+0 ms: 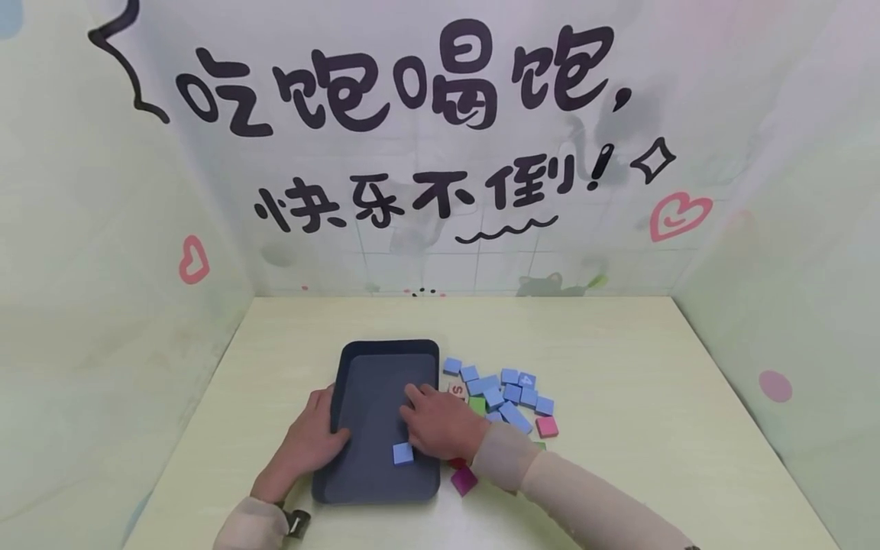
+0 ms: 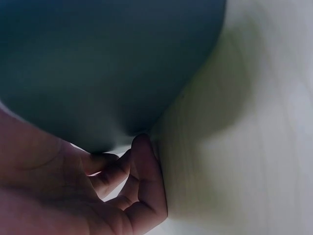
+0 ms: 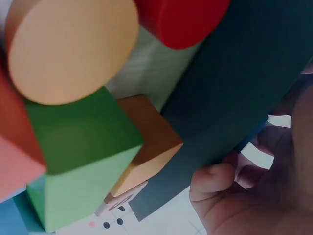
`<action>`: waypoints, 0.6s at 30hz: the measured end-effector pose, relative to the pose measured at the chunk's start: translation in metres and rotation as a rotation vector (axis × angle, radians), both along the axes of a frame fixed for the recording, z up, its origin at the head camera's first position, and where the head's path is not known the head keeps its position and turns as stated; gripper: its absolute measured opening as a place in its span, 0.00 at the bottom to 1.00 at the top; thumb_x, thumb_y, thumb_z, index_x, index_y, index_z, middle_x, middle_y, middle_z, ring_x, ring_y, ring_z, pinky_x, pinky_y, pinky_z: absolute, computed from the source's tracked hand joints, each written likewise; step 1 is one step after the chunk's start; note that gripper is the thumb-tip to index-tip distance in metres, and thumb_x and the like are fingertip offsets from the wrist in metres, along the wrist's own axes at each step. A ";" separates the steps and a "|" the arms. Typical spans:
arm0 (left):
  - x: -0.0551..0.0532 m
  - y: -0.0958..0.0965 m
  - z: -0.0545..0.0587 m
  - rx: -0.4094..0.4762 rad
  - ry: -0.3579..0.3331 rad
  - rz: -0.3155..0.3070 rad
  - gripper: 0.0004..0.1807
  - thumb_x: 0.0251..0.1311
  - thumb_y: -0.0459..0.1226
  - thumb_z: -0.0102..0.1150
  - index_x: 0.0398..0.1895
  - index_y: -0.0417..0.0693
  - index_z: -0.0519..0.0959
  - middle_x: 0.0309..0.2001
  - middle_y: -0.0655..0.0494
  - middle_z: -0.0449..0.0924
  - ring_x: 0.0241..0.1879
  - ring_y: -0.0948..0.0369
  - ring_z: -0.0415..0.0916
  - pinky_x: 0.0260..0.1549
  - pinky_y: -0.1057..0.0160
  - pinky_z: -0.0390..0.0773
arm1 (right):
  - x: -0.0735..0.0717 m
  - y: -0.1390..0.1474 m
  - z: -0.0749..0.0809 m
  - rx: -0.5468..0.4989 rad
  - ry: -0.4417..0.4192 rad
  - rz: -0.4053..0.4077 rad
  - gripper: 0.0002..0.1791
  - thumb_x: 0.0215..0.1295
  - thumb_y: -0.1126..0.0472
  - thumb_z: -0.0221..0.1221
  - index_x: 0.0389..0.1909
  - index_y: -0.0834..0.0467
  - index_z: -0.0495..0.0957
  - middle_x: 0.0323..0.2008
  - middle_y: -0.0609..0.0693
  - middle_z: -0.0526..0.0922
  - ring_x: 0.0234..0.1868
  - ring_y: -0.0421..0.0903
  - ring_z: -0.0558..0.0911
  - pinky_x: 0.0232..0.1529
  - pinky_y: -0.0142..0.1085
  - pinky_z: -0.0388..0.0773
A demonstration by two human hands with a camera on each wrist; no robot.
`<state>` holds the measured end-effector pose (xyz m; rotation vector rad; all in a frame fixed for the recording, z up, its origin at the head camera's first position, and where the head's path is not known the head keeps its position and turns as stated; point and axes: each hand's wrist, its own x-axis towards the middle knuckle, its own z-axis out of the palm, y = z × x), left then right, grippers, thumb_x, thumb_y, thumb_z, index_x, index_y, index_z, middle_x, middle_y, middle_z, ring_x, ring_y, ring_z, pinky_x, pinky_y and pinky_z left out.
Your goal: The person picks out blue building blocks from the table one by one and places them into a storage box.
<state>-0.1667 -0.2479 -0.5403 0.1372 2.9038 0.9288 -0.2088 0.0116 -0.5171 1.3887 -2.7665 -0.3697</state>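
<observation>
A dark blue-grey tray lies on the table. My left hand grips its left rim, the thumb over the edge; in the left wrist view its fingers curl beside the tray's outer wall. Over the tray's right side is my right hand, its fingers bent inside the rim. A sliver of a blue block shows among those fingers in the right wrist view; most of it is hidden. Another blue block lies in the tray just below the right hand.
Right of the tray sit several blue blocks, a pink block, a magenta block and a lettered block. Close to the right wrist are a green block, an orange block and a red block.
</observation>
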 end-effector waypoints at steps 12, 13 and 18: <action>0.001 0.002 0.004 -0.003 0.004 -0.002 0.47 0.65 0.33 0.63 0.83 0.25 0.53 0.74 0.24 0.63 0.68 0.30 0.72 0.65 0.32 0.76 | 0.002 0.001 -0.008 0.039 0.076 0.044 0.14 0.84 0.46 0.59 0.59 0.45 0.87 0.52 0.44 0.79 0.44 0.41 0.74 0.43 0.28 0.80; 0.001 0.002 0.004 -0.004 0.004 -0.001 0.47 0.65 0.33 0.63 0.83 0.25 0.53 0.74 0.24 0.63 0.69 0.30 0.72 0.65 0.32 0.76 | 0.002 0.001 -0.008 0.038 0.077 0.044 0.14 0.84 0.46 0.59 0.59 0.45 0.87 0.51 0.43 0.79 0.44 0.41 0.74 0.43 0.28 0.80; 0.001 0.002 0.002 -0.006 0.005 -0.001 0.48 0.65 0.34 0.63 0.84 0.25 0.53 0.74 0.24 0.63 0.69 0.31 0.72 0.66 0.32 0.75 | 0.003 0.001 -0.008 0.036 0.077 0.040 0.14 0.84 0.47 0.59 0.59 0.45 0.86 0.51 0.43 0.81 0.44 0.40 0.75 0.44 0.29 0.81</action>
